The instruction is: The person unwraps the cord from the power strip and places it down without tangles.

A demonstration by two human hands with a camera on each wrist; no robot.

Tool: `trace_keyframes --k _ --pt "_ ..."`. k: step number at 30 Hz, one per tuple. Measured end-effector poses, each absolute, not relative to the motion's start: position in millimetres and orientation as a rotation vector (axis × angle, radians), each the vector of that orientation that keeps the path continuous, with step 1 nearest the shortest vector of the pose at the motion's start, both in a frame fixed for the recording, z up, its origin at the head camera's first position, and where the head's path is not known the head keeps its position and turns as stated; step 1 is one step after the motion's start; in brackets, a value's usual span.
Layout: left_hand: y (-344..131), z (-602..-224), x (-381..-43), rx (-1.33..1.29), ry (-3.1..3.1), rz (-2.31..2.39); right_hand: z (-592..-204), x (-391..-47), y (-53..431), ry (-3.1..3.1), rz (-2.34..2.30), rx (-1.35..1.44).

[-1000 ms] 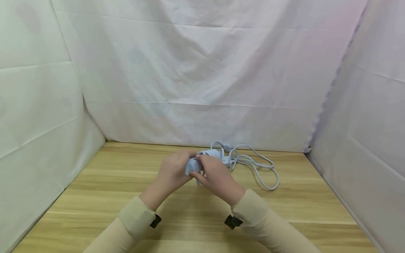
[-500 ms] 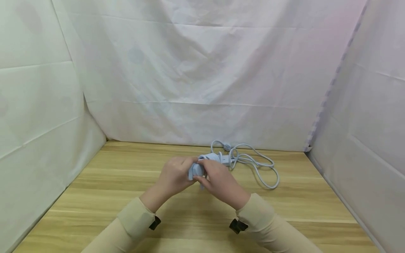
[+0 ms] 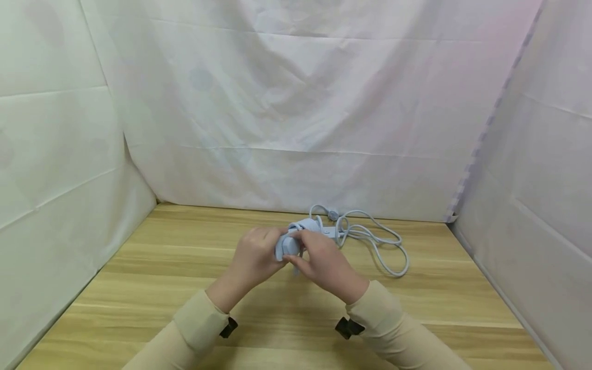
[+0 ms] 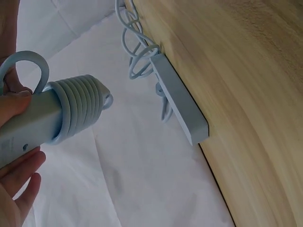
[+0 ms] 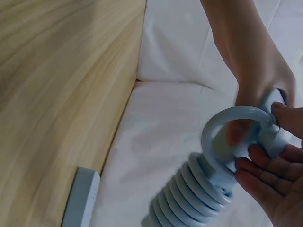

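Observation:
My left hand (image 3: 259, 257) grips one end of a pale blue power strip (image 4: 33, 125) above the table. Its cord (image 4: 78, 109) is wound in several tight turns round the far part of the strip. Close beside it, my right hand (image 3: 328, 264) pinches the plug (image 3: 290, 246) at the cord's end between thumb and fingers. A loop of cord (image 5: 213, 127) arches from the plug towards the coil in the right wrist view. Part of the strip is hidden behind my hands in the head view.
A second pale power strip (image 4: 182, 99) lies on the wooden table (image 3: 185, 308) beyond my hands. Its loose cord (image 3: 376, 241) spreads to the right, and its plug (image 3: 333, 215) lies near the back curtain (image 3: 296, 128). White cloth walls stand on both sides.
Both hands, with the wound power strip and plug, have shifted slightly right and towards me, mostly in the first half second. The plug has turned slightly. The second strip's cord stays put.

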State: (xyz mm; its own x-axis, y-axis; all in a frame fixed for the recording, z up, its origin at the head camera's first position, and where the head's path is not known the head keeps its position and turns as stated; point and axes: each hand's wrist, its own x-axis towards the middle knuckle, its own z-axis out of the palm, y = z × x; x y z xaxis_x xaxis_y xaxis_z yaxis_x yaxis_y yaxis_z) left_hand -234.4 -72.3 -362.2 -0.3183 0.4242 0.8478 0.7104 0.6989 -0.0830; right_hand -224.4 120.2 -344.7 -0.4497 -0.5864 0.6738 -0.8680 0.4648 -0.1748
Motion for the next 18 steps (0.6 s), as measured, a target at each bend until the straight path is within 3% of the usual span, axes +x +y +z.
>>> trace_keyframes --k 18 --pt "-86.3 -356.5 -233.6 -0.818 -1.939 -0.416 -330.2 -219.8 130.9 -2.172 0.757 1.231"
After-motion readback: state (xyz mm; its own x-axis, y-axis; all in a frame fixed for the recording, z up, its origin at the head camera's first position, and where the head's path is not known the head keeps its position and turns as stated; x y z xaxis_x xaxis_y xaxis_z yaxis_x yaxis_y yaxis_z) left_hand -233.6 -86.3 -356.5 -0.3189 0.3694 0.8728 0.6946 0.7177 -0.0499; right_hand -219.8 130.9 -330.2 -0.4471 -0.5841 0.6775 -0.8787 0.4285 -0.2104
